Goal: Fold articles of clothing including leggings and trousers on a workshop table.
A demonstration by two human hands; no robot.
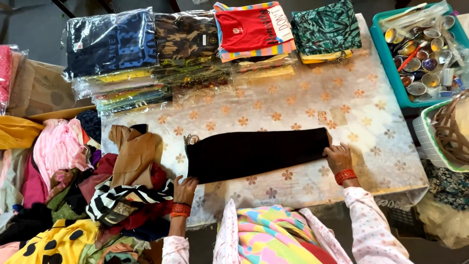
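Note:
A black garment (256, 152) lies folded into a long strip across the middle of a table with a pale flower-patterned cover (303, 110). My left hand (185, 190) rests on the strip's near left corner, fingers flat on the cloth. My right hand (337, 156) presses on the strip's right end, fingers curled over its edge. Both wrists wear orange-red bangles.
Stacks of folded clothes in clear bags (146, 54) line the table's far edge. A heap of loose clothes (83, 186) sits at the left. A teal tray of small metal tins (422, 49) and a white basket (439, 142) stand at the right.

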